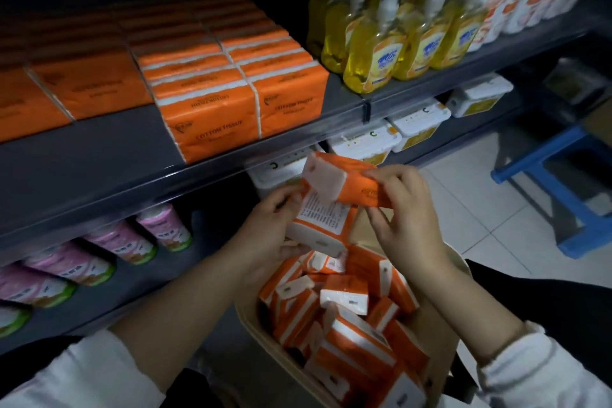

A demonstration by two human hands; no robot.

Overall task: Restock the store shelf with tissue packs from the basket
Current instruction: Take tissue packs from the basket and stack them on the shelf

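Left hand (pixel 265 232) grips a lower orange-and-white wrapped tissue pack (pixel 321 225). Right hand (pixel 402 209) pinches an upper orange tissue pack (pixel 344 179) just above it. Both are over the beige plastic basket (pixel 246 316), which is crammed with more, in front of the dark grey metal shelf (pixel 99 156).

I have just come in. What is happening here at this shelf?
A person is restocking tissue packs. The left hand holds the lower pack and the right hand pinches the upper pack, both above the basket, which holds many more. Neither pack is on the shelf yet; stacked orange packs stand there already.
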